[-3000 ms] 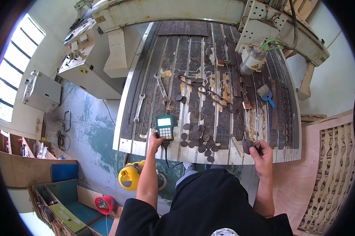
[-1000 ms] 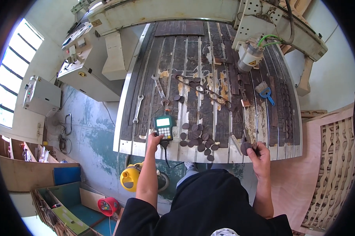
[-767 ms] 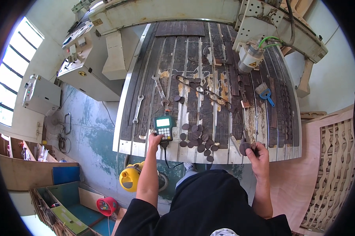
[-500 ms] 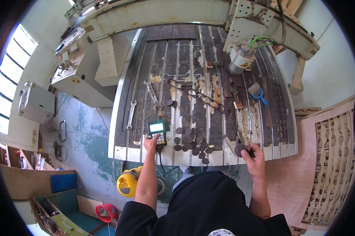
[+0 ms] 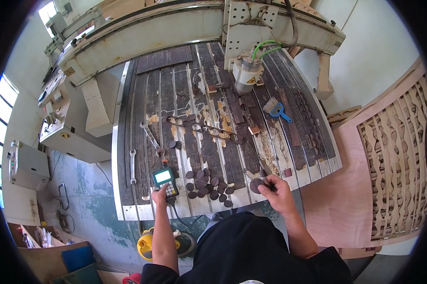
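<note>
Left hand [image 5: 159,194] outstretched, right hand [image 5: 278,194] pinching, forearms [image 5: 164,236] apart

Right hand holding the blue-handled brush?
No, the right hand pinches a dark round disc, while the blue-handled brush lies on the slotted machine bed.

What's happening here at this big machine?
At the bed of a large gantry machine, a person has their left hand on a handheld controller, fingers at its keys. Their right hand pinches a dark disc near the front edge. Loose discs lie clustered between the hands. The spindle head hangs farther back; two wrenches lie on the bed's left, a brush on its right.
</note>
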Demonstrator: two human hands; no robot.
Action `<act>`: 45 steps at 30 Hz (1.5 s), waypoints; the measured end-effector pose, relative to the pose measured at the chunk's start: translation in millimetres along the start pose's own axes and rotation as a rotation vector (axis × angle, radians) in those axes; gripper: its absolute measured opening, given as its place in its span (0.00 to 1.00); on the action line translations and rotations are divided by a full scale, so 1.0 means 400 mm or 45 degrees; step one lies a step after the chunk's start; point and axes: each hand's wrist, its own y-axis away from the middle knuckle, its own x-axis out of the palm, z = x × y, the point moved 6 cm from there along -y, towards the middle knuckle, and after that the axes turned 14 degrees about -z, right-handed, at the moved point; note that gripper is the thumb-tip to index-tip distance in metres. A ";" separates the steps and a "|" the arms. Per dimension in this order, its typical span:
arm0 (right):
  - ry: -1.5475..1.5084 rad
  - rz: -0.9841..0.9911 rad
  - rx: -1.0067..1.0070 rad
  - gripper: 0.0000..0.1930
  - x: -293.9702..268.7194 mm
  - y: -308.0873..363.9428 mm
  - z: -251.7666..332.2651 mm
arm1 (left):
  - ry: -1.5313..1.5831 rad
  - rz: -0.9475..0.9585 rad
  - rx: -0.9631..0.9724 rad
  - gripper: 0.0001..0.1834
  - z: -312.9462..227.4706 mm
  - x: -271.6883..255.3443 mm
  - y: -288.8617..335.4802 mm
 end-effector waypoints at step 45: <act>0.968 0.534 -0.433 0.14 0.214 -0.514 -0.613 | 0.266 0.294 -0.488 0.13 0.022 -0.016 0.010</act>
